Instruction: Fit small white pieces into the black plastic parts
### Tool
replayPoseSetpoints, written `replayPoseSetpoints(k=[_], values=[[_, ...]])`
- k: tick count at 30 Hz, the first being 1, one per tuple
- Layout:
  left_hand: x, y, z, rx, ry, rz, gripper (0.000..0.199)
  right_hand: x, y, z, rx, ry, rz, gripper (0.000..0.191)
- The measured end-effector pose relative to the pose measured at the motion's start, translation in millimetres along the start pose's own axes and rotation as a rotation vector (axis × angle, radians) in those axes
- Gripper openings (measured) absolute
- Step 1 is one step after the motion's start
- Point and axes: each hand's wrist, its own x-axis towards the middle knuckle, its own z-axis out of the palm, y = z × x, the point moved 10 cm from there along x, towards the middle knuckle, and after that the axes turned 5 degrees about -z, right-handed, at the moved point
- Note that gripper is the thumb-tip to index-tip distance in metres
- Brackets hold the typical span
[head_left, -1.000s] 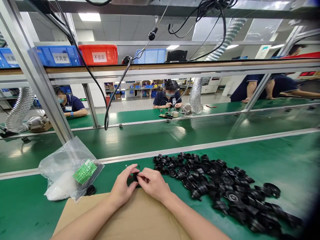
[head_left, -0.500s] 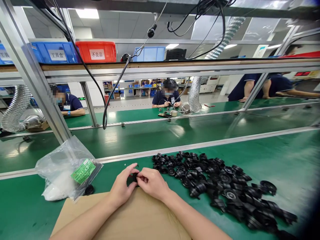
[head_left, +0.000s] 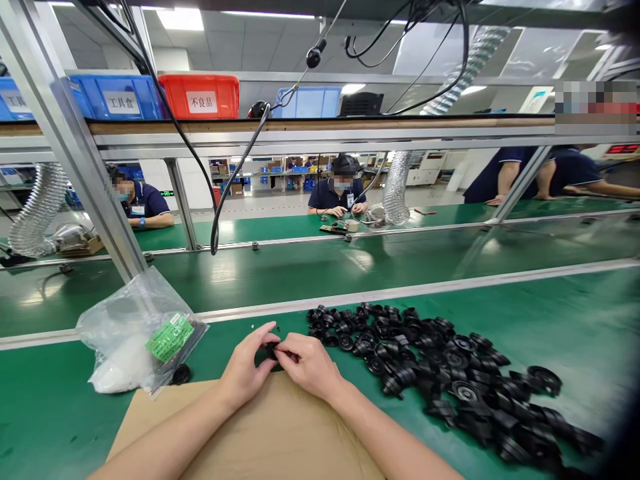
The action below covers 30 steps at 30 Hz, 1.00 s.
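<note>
Both hands meet over the far edge of a cardboard sheet (head_left: pixel 250 433). My left hand (head_left: pixel 249 367) curls its thumb and fingers around a small black plastic part (head_left: pixel 271 351). My right hand (head_left: pixel 307 363) is closed, thumb and forefinger pinched against the same part from the right. Most of the part is hidden by the fingers, so its exact shape does not show. A large heap of black round plastic parts (head_left: pixel 430 360) lies to the right of my hands. One more black round part (head_left: pixel 181 375) rests left of the cardboard.
A clear plastic bag (head_left: pixel 117 340) with a green label and white contents lies at the left. A metal post (head_left: pixel 85 147) rises behind it. A black cable (head_left: pixel 215 230) hangs ahead. Co-workers sit across the green bench (head_left: pixel 280 267); bins (head_left: pixel 200 97) stand on the shelf above.
My view has shifted slightly, so the surroundings sit a little further right in the picture. Both hands stay around the small black part, with almost no change of grip.
</note>
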Motion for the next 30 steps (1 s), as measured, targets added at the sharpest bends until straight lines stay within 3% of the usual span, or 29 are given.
replayPoseSetpoints(k=[9,13,14,17,20,23,28,30], values=[[0,5,-0.5,0.047,-0.015,0.075,0.079,-1,1,-1,0.006,0.021,0.088,0.024],[5,5,-12.0,-0.029,0.056,0.021,0.072,-5,26,-3,0.234,0.11,0.288,0.014],[6,5,-14.7,-0.048,0.075,0.013,0.071,-7,34,-1,0.313,0.127,0.356,0.018],[6,6,-17.7,-0.089,0.095,0.003,0.067,-9,41,14,0.504,0.037,0.459,0.027],[6,7,-12.7,-0.141,0.058,-0.01,0.064,-8,38,20,0.563,-0.024,0.46,0.033],[7,5,-10.0,-0.207,0.056,-0.065,0.066,-9,42,15,0.557,0.052,0.462,0.034],[7,-12,-11.8,-0.222,0.109,-0.264,0.037,-10,46,7,0.405,0.14,0.424,0.03],[7,-13,-9.7,-0.223,0.09,-0.276,0.035,-9,44,3,0.325,0.152,0.395,0.027]])
